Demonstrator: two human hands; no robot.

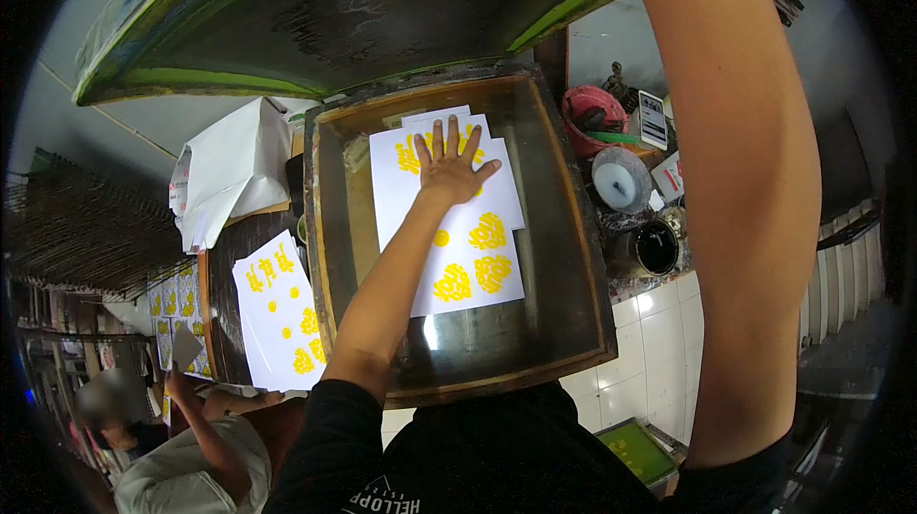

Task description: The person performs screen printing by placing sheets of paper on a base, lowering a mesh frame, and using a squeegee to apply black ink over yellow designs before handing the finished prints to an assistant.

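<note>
My left hand (451,168) lies flat with fingers spread on a white sheet printed with yellow floral shapes (396,203). Under that sheet the edges of other white paper (506,175) stick out. The paper rests on a glass-topped table with a wooden frame (564,323). Above its far edge a dark screen-printing frame with green borders (382,17) stands tilted up. My right forearm (740,180) reaches up past the screen's right side, and its hand is beyond the upper edge of the picture.
A stack of yellow-printed sheets (263,313) lies left, below a large white paper bag (234,165). On the right stand a pink bowl (583,103), a white tub (619,180) and a pot of dark liquid (655,248). Another person (196,466) sits at lower left.
</note>
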